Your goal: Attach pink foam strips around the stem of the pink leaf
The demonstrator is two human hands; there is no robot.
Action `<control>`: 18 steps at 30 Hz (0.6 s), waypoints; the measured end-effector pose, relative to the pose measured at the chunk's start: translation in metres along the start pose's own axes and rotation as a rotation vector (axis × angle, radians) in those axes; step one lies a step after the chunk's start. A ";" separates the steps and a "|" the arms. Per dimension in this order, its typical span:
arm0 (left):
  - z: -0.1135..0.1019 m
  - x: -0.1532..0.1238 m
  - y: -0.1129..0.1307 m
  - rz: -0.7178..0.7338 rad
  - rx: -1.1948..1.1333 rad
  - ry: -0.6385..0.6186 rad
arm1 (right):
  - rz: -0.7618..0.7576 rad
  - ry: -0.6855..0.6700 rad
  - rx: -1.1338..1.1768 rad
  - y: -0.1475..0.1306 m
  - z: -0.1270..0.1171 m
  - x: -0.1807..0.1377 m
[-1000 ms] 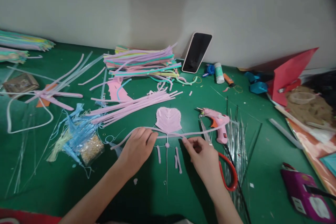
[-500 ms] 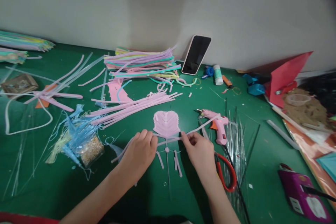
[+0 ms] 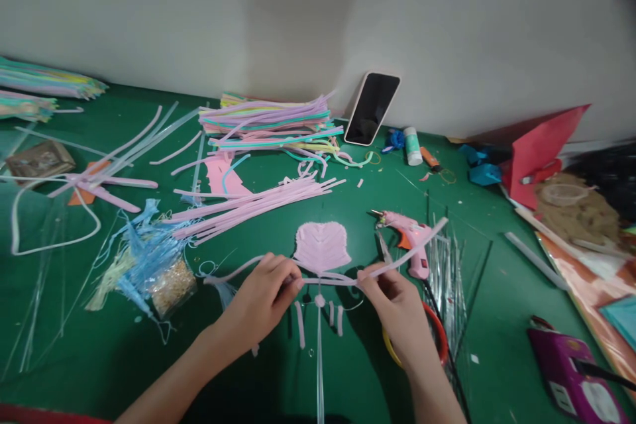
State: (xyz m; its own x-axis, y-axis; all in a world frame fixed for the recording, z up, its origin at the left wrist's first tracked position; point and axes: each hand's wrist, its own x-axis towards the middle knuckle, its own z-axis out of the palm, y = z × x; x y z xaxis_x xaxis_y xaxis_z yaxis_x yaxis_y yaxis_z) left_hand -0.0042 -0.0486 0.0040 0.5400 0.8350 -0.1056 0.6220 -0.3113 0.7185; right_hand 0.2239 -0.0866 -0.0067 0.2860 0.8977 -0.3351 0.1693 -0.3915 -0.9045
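Observation:
Between my two hands a pale pink pipe cleaner (image 3: pixel 328 281) runs across, at the lower edge of a pink fuzzy petal-like piece (image 3: pixel 322 246). My left hand (image 3: pixel 272 285) pinches it on the left, and a loose end trails off toward the left. On the right, my right hand (image 3: pixel 387 295) pinches it between thumb and finger, its end sticking up to the right. Below the petal piece hang a small pink knob (image 3: pixel 320 301) on a thin clear stem (image 3: pixel 320 364) and short pink pieces (image 3: pixel 301 324).
A pink glue gun (image 3: pixel 417 245) and red-handled scissors (image 3: pixel 437 334) lie right of my right hand. Loose pink pipe cleaners (image 3: pixel 263 205), a coloured bundle (image 3: pixel 268 116) and a leaning phone (image 3: pixel 372 108) are behind. Blue tassels (image 3: pixel 146 245) and a bag of beads (image 3: pixel 172 288) lie left.
Both hands have shifted slightly right and toward me with the pipe cleaner. The petal piece has moved slightly the same way, and the pipe cleaner's right end now points up more.

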 end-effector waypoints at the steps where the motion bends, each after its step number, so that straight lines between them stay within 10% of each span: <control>1: 0.001 0.000 0.000 -0.003 -0.027 0.002 | 0.001 -0.016 0.014 -0.002 0.001 -0.001; 9: 0.023 -0.003 0.008 -0.057 -0.092 0.242 | 0.243 -0.014 0.612 -0.011 0.030 -0.016; 18: 0.034 -0.006 0.009 0.054 0.047 0.229 | 0.300 -0.137 0.436 -0.009 0.044 -0.017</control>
State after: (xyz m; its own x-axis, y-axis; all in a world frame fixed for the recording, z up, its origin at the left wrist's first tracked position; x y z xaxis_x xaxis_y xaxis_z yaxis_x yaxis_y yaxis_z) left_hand 0.0173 -0.0719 -0.0118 0.4338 0.8960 0.0949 0.6242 -0.3749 0.6854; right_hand 0.1758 -0.0893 -0.0050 0.1315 0.7890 -0.6002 -0.3163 -0.5404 -0.7797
